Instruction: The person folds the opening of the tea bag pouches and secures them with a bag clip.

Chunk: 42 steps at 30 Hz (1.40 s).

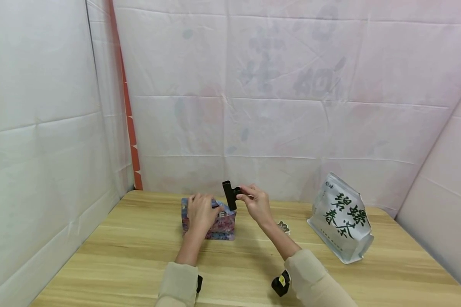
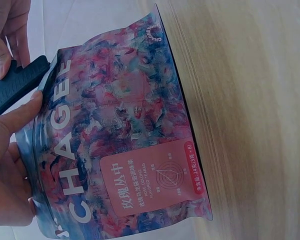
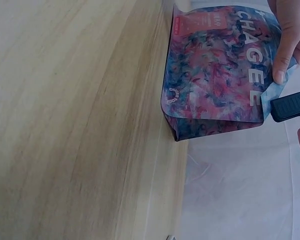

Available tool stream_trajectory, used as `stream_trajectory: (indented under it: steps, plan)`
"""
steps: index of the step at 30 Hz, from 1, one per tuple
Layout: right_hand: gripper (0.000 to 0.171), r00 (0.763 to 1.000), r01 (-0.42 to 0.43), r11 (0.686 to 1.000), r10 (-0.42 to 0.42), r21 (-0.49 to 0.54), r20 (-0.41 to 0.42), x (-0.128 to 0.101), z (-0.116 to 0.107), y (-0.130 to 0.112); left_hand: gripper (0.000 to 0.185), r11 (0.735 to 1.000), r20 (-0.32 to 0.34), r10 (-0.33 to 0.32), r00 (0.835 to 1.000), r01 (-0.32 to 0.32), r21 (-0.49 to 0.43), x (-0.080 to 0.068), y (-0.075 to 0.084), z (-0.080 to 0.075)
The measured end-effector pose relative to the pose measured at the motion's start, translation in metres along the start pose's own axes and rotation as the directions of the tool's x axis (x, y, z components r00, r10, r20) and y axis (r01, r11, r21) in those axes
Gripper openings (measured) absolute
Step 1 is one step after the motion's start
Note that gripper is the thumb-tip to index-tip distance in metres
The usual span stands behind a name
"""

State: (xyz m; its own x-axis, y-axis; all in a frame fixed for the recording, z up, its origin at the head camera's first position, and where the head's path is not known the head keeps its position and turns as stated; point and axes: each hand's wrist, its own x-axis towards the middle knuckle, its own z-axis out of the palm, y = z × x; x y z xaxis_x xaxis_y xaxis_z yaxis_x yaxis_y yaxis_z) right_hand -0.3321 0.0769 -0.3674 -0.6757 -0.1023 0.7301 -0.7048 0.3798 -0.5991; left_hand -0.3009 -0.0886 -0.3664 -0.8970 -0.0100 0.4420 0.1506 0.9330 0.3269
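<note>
Head view: 1 colourful tea pouch upright on the wooden table, toward the far edge; left hand on the pouch top, fingers and thumb curled in a grip clamped on its upper edge; right hand pinching 1 black clip just above the pouch's right top corner, grip clamped on the clip; left wrist view: clip touching the pouch top edge; 1 white tea bag with green characters, well apart to the right; 1 small dark item behind the right forearm, too small to tell.
</note>
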Motion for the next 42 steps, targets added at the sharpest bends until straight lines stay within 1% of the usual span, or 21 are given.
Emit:
stream_trajectory:
  steps: [3, 6, 9, 13, 15, 18, 21, 25, 28, 30, 32, 35, 38, 42]
  plan:
    - [0.026, 1.0, 0.005, 1.0, -0.005, -0.002, 0.007, -0.001, 0.001, 0.001, 0.033, 1.0, 0.004, 0.003, 1.0, -0.003, 0.005, 0.001, 0.0, 0.0]
    - [0.026, 0.999, 0.023, 1.0, -0.023, 0.02, 0.03, -0.003, 0.002, 0.001, 0.032, 1.0, 0.002, 0.004, 1.0, -0.004, 0.008, 0.001, 0.0, 0.0]
    - [0.025, 0.998, 0.029, 0.998, -0.031, 0.057, 0.048, -0.006, 0.001, -0.009, 0.031, 1.0, -0.008, 0.007, 1.0, -0.007, 0.005, 0.001, -0.001, 0.0]
    - [0.025, 0.998, 0.023, 0.999, -0.025, 0.038, 0.051, -0.009, 0.0, -0.027, 0.03, 1.0, -0.021, 0.016, 1.0, -0.015, 0.003, 0.0, 0.0, 0.0]
    - [0.026, 0.998, 0.023, 0.999, -0.025, 0.028, 0.051, -0.009, 0.001, -0.023, 0.03, 1.0, -0.026, 0.021, 0.999, -0.021, 0.005, 0.001, 0.0, 0.0]
    - [0.027, 0.998, 0.022, 0.999, -0.023, 0.025, 0.056, -0.009, 0.003, -0.009, 0.031, 1.0, -0.028, 0.028, 0.999, -0.028, 0.007, 0.001, -0.001, 0.0]
    - [0.028, 0.998, 0.023, 0.999, -0.024, 0.024, 0.063, -0.009, 0.005, 0.005, 0.032, 0.999, -0.003, 0.048, 0.999, -0.048, -0.003, 0.001, -0.003, -0.001]
    - [0.028, 0.997, 0.027, 1.0, -0.028, 0.013, 0.069, -0.01, 0.004, 0.011, 0.031, 0.992, 0.048, 0.118, 0.992, -0.115, -0.061, 0.001, -0.01, -0.007]
    - [0.027, 0.998, 0.033, 0.999, -0.034, 0.019, 0.059, -0.011, 0.004, 0.012, 0.031, 0.986, 0.05, 0.154, 0.987, -0.149, -0.08, 0.002, -0.019, -0.014]
    - [0.027, 0.998, 0.041, 0.999, -0.042, 0.016, 0.052, -0.011, 0.003, 0.011, 0.032, 0.987, 0.037, 0.15, 0.988, -0.147, -0.066, 0.002, -0.026, -0.018]
    - [0.027, 0.997, 0.059, 0.998, -0.059, 0.003, 0.048, -0.011, 0.003, 0.011, 0.035, 0.99, 0.043, 0.127, 0.991, -0.124, -0.063, 0.003, -0.032, -0.02]
    - [0.026, 0.996, 0.075, 0.997, -0.074, -0.015, 0.05, -0.01, 0.003, 0.011, 0.038, 0.99, 0.058, 0.112, 0.992, -0.106, -0.097, 0.003, -0.039, -0.021]
    - [0.026, 0.992, 0.107, 0.993, -0.103, -0.047, 0.072, -0.009, 0.003, 0.008, 0.039, 0.985, 0.07, 0.118, 0.99, -0.108, -0.137, 0.003, -0.042, -0.021]
    - [0.025, 0.981, 0.169, 0.982, -0.159, -0.086, 0.115, -0.008, 0.002, 0.004, 0.037, 0.984, 0.062, 0.126, 0.99, -0.117, -0.134, 0.002, -0.042, -0.02]
